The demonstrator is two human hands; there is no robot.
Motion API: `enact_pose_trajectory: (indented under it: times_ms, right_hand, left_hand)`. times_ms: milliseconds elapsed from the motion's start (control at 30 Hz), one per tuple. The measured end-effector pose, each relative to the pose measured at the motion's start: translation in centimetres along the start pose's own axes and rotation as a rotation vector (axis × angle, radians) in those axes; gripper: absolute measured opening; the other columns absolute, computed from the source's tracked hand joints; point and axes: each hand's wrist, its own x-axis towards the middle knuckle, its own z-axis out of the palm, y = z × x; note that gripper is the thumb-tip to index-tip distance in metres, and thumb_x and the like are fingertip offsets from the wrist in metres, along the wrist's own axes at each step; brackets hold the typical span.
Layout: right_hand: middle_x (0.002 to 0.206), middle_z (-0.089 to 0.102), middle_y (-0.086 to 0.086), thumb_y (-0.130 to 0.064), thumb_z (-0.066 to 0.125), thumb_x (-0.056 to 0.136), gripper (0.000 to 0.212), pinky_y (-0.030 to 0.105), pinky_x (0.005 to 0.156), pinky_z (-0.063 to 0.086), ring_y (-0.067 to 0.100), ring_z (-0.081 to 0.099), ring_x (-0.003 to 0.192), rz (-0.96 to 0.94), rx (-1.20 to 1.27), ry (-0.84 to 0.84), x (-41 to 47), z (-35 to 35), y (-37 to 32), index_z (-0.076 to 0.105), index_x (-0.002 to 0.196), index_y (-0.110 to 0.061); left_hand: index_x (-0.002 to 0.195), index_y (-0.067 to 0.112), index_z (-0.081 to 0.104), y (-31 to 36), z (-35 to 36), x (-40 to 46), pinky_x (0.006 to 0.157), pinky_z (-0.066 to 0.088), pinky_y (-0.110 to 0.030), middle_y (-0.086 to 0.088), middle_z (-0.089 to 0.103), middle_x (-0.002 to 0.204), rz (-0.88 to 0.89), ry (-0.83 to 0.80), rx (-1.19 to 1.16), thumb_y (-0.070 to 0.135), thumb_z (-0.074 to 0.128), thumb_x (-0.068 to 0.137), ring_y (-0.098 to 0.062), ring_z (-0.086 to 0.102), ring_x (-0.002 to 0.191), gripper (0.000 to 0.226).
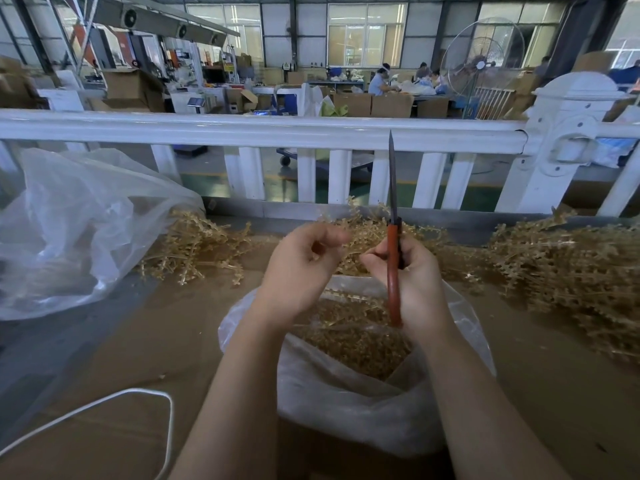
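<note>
Nearest, a white cord (114, 400) is lying along the near left edge of the table (156, 341). An open plastic bag (346, 417) is sitting at the near edge, holding cut gold sprigs (353, 341). Above its mouth the right hand (415, 282) is gripping red-handled shears (393, 285), blades together and pointing upward. The left hand (298, 268) is hovering just beside it, fingers curled; whether it is pinching anything cannot be determined. Uncut sprig piles (571, 271) are lying along the far edge, and a large clear bag (76, 230) is occupying the far left corner. A white fence (277, 129) is standing behind. Signs beyond are appearing too blurred to read.
</note>
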Motion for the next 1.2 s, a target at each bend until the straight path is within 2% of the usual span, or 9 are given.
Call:
enact_pose_trajectory:
  times_ms: [100,200,333,433,533,667,833,1000,1200]
  right_hand:
    - [0.084,0.069,-0.002,-0.018,0.077,0.086,0.023,0.032,0.082,0.053,0.013,0.068,0.08,0.008,-0.015,0.004,0.0,-0.1,0.1,0.063,0.078,-0.034]
    - [0.084,0.07,-0.007,-0.018,0.078,0.086,0.023,0.027,0.077,0.05,0.006,0.067,0.078,0.001,-0.032,0.01,0.1,0.0,0.3,0.063,0.078,-0.034]
    - [0.078,0.068,-0.014,-0.015,0.077,0.086,0.019,0.021,0.074,0.047,0.001,0.065,0.075,0.003,-0.023,0.017,0.3,0.0,0.5,0.062,0.082,-0.026]
    - [0.076,0.068,-0.018,-0.015,0.076,0.087,0.019,0.024,0.075,0.047,0.001,0.066,0.075,-0.002,-0.013,0.045,0.3,-0.1,0.5,0.062,0.084,-0.026]
    - [0.075,0.067,-0.018,-0.018,0.075,0.089,0.016,0.027,0.075,0.048,0.002,0.065,0.073,-0.015,0.014,0.063,0.2,-0.3,0.4,0.061,0.085,-0.026]
    - [0.078,0.068,-0.007,-0.03,0.075,0.087,0.017,0.028,0.078,0.05,0.011,0.068,0.079,-0.023,0.069,0.05,0.1,-0.2,0.2,0.061,0.086,-0.019]
    - [0.07,0.064,-0.026,-0.025,0.074,0.089,0.016,0.01,0.069,0.047,-0.007,0.063,0.072,-0.084,0.057,0.095,-0.1,0.3,0.2,0.058,0.09,-0.02]
    - [0.073,0.064,-0.021,-0.039,0.075,0.081,0.031,0.01,0.071,0.046,-0.005,0.062,0.075,-0.061,0.063,0.118,-0.2,0.1,-0.3,0.058,0.091,-0.015]
    - [0.093,0.075,0.007,-0.059,0.075,0.066,0.047,0.012,0.063,0.047,-0.003,0.062,0.059,0.061,0.113,-0.169,-0.8,0.7,-1.1,0.062,0.082,-0.017]
  left_hand:
    - [0.103,0.026,0.073,-0.2,-1.3,-0.1,0.086,0.041,-0.017,0.011,0.064,0.109,-0.039,-0.259,0.093,0.019,0.076,0.084,0.002,0.057,0.098,0.021]
    - [0.1,0.039,0.071,0.0,-1.1,-0.5,0.104,0.034,-0.04,0.011,0.055,0.12,-0.14,-0.476,0.26,0.037,0.086,0.07,-0.015,0.046,0.119,0.034]
    - [0.084,0.041,0.074,0.0,0.4,-0.3,0.103,0.041,-0.044,0.017,0.061,0.099,-0.086,-0.321,0.526,0.037,0.079,0.078,-0.014,0.055,0.107,0.008]
    - [0.077,0.033,0.077,-0.2,0.4,-0.2,0.079,0.056,-0.031,0.017,0.071,0.078,-0.145,-0.106,0.29,0.025,0.077,0.082,-0.002,0.065,0.076,0.009]
    - [0.082,0.026,0.078,-0.1,-0.4,-0.2,0.066,0.051,-0.018,0.013,0.074,0.074,-0.267,0.099,-0.138,0.02,0.08,0.081,0.003,0.066,0.067,0.006]
    - [0.091,0.011,0.076,0.0,-0.8,-0.2,0.064,0.042,-0.024,-0.001,0.066,0.073,-0.447,0.131,-0.536,0.019,0.077,0.083,-0.01,0.05,0.059,0.012]
    - [0.083,0.015,0.072,-0.1,-0.2,0.0,0.056,0.048,-0.021,0.002,0.061,0.065,-0.596,0.18,-0.845,0.026,0.077,0.074,-0.008,0.05,0.055,0.015]
    - [0.085,0.017,0.069,0.1,0.5,0.2,0.046,0.044,-0.013,0.003,0.06,0.067,-0.747,0.293,-1.0,0.033,0.075,0.083,-0.004,0.049,0.047,0.018]
    - [0.082,0.022,0.067,0.4,1.4,0.2,0.049,0.034,-0.016,0.009,0.06,0.061,-0.737,0.311,-0.921,0.033,0.076,0.082,-0.001,0.049,0.045,0.014]
